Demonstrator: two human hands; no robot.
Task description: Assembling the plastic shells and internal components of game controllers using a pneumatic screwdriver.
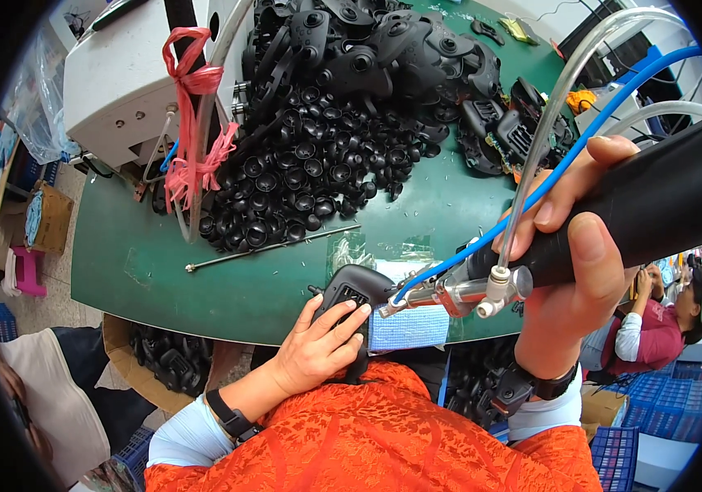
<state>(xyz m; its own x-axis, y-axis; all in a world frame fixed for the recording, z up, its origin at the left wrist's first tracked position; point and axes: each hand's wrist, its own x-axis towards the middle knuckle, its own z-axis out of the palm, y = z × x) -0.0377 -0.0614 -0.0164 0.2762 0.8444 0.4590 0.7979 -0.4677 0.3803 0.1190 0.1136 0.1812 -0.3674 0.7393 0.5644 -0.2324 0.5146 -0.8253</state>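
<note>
Holding black plastic controller shell [359, 283] under left hand [318, 348], with grip bent over its face, at front edge of green tabletop [162, 275]; clasping black cylindrical tool [658, 201] in right hand [584, 283], with grip wrapped around barrel; positioning silver metal tip [396, 306] just beside shell.

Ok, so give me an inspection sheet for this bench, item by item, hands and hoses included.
Surface: green table, with small pale bits scattered on it.
Work pieces: black shell near the front edge; the metal nose of the black cylindrical tool is close by it, contact unclear.
Clutter: heap of small black cup-shaped parts, larger black shells piled behind, thin metal rod in front.
Hands: left hand has fingers across the shell; right hand grips the tool.
Cables: blue hose and clear hose run to the tool's front.
Surroundings: white machine at left; blue crates and another person at right.
</note>
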